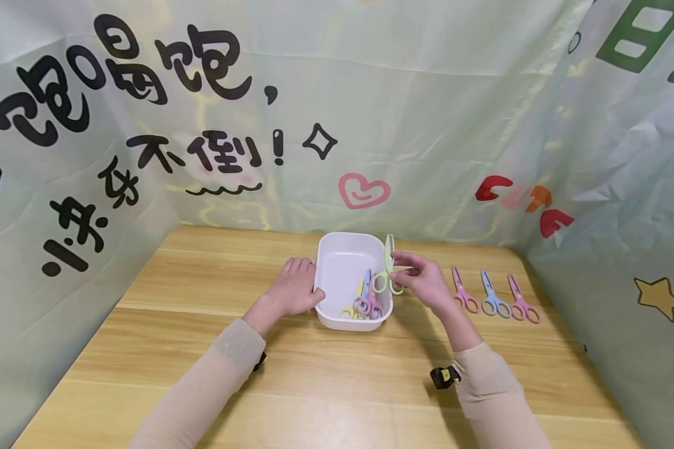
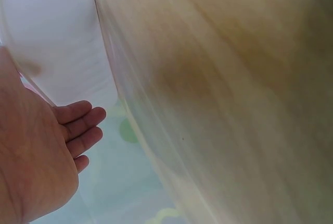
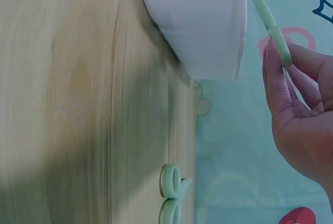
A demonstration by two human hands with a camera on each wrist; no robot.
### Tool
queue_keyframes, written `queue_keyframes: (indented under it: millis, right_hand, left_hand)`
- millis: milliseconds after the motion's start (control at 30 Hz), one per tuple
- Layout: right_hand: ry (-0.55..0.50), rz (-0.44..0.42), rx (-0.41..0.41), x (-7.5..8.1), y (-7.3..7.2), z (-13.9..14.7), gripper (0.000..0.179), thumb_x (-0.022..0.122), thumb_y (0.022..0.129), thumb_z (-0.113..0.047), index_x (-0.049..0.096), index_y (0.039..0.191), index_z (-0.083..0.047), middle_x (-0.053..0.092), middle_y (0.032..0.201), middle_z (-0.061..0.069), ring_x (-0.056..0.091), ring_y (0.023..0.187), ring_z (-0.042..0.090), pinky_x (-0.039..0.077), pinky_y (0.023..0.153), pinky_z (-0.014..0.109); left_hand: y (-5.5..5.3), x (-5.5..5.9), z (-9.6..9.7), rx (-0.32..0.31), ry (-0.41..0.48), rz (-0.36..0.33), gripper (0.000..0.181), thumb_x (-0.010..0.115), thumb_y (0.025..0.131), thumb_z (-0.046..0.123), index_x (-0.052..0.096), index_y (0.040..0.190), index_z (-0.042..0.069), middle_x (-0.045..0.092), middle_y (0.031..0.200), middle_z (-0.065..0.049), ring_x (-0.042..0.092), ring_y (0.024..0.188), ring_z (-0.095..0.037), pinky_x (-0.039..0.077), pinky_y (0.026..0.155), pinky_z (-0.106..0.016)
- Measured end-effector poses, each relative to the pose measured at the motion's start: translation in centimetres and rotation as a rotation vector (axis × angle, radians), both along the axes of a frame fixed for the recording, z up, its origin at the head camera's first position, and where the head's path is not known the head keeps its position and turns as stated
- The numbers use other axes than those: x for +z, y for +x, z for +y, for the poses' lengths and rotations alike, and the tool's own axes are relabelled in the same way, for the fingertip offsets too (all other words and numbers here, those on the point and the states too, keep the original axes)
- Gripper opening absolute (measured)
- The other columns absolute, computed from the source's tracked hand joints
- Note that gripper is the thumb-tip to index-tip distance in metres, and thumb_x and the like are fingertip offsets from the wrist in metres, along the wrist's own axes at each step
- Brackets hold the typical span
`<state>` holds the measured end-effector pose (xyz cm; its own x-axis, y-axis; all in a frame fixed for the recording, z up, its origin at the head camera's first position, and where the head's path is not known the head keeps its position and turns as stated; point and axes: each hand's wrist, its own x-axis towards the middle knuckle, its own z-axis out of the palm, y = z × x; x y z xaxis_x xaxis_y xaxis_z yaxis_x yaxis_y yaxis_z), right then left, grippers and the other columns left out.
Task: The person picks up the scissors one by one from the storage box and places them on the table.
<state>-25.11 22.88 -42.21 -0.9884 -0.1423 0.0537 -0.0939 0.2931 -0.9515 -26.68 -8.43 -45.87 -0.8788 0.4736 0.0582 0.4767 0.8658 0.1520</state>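
My right hand [image 1: 424, 280] pinches a pair of light green scissors [image 1: 389, 255] between thumb and fingers, over the right rim of a white plastic bin [image 1: 337, 244]. The scissors stand with blades up and handle loops down; in the right wrist view their green edge [image 3: 281, 47] shows above the bin's rim. My left hand [image 1: 293, 288] rests along the bin's left side, thumb at the rim and fingers extended outside the wall. Inside the bin, blue scissors [image 1: 366, 284], pink scissors [image 1: 376, 307] and yellow scissors [image 1: 347, 313] lie piled at the near right corner.
Right of the bin, pink scissors [image 1: 459, 285], blue scissors [image 1: 488, 287] and another pink pair [image 1: 515, 290] lie in a row on the wooden table [image 1: 202, 374]. Green scissors [image 3: 170, 182] on the table show in the right wrist view. Printed cloth [image 1: 427, 125] hangs behind.
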Motion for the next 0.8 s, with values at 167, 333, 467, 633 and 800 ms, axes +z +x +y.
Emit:
queue_keyframes:
  millis: [167,333,467,633,800]
  right_hand:
    - [-0.002,-0.002,-0.009,0.0,0.1,0.7,0.053,0.072,0.095,-0.001,0.055,0.145,0.003,0.059,0.135,0.031,0.069,0.086,0.007,0.06,0.076,0.024]
    - [0.002,-0.008,-0.02,0.0,0.2,1.3,0.053,0.071,0.096,-0.002,0.055,0.146,0.002,0.058,0.136,0.03,0.068,0.083,0.006,0.06,0.076,0.024]
    - [0.022,-0.016,-0.029,0.0,0.3,1.9,0.054,0.071,0.096,-0.004,0.054,0.147,0.001,0.058,0.137,0.03,0.068,0.086,0.008,0.061,0.079,0.029]
    - [0.032,-0.029,-0.043,-0.2,0.5,2.6,0.055,0.071,0.096,-0.005,0.053,0.148,0.001,0.058,0.138,0.03,0.07,0.086,0.009,0.061,0.078,0.026]
    - [0.003,-0.02,-0.055,-0.7,0.4,3.2,0.054,0.071,0.096,-0.002,0.053,0.146,0.004,0.058,0.136,0.033,0.07,0.083,0.006,0.06,0.075,0.024]
  left_hand:
    - [0.0,0.0,0.0,0.0,0.001,0.0,0.064,0.047,0.094,0.041,0.052,0.134,-0.008,0.051,0.133,-0.021,0.042,0.13,-0.036,0.024,0.121,-0.049]
    - [0.0,0.0,0.0,-0.002,0.003,0.001,0.064,0.046,0.094,0.042,0.052,0.134,-0.008,0.051,0.133,-0.02,0.042,0.13,-0.035,0.024,0.121,-0.049]
    - [0.0,0.1,0.0,-0.002,0.005,-0.001,0.064,0.046,0.094,0.041,0.052,0.134,-0.008,0.051,0.132,-0.02,0.041,0.13,-0.035,0.024,0.121,-0.048]
    - [-0.1,0.0,0.0,0.002,-0.004,-0.005,0.065,0.046,0.094,0.042,0.051,0.136,-0.007,0.051,0.134,-0.02,0.04,0.131,-0.035,0.023,0.122,-0.048]
    - [-0.1,-0.1,0.0,0.004,-0.009,-0.003,0.065,0.046,0.094,0.042,0.051,0.137,-0.007,0.051,0.135,-0.02,0.04,0.132,-0.035,0.023,0.122,-0.048]
